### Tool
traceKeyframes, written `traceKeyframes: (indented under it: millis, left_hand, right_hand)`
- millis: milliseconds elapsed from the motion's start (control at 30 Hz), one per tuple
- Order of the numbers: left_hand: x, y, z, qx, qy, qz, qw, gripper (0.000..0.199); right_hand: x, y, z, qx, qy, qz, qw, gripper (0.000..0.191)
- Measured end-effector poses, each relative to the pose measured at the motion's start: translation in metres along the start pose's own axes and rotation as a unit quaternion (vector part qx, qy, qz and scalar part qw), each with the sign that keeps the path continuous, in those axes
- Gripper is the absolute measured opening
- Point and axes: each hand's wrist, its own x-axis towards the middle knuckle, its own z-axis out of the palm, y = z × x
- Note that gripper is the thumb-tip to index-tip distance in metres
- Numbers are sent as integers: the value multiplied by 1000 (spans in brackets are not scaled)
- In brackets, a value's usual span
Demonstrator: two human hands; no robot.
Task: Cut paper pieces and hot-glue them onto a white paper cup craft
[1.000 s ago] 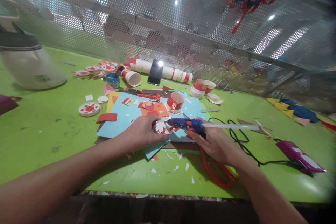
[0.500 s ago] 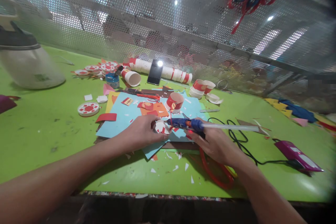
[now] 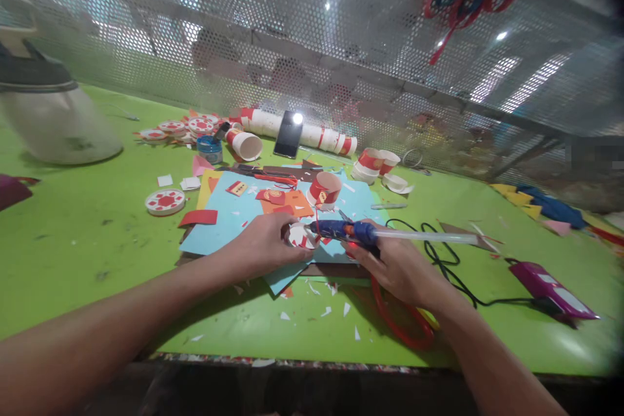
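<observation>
Between the thumb and fingers of my left hand (image 3: 266, 242) is a small round paper cup base (image 3: 301, 236), white with red pieces on its face. My right hand (image 3: 402, 266) is wrapped round a blue glue gun (image 3: 347, 231), with a long clear glue stick jutting from its back end. The gun's nozzle points left and is at the disc's upper right rim; whether it touches cannot be made out. Just behind stands a cut red paper cup (image 3: 325, 190) on light blue paper (image 3: 229, 221). Red-handled scissors (image 3: 400, 322) lie partly under my right hand.
A finished white-and-red disc (image 3: 166, 201) lies at left, near a blue-lidded jar (image 3: 209, 149). A phone (image 3: 288, 134) leans on a row of stacked cups (image 3: 266, 122). The black cable (image 3: 453, 279) runs right to a purple box (image 3: 553, 289). A large kettle (image 3: 56, 114) stands far left.
Almost nothing differs. Both hands, the disc and the glue gun keep their places; the view has shifted very slightly.
</observation>
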Motion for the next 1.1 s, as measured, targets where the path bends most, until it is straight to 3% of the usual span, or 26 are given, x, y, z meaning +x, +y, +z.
traceKeyframes:
  millis: [900, 1100]
  left_hand:
    - [2, -4, 0, -12, -9, -5, 1000, 35]
    - [2, -1, -1, -14, -18, -13, 1000, 38]
  right_hand:
    - [-1, 0, 1, 1, 12, 3, 1000, 20]
    - [-1, 4, 2, -4, 38, -6, 999, 18]
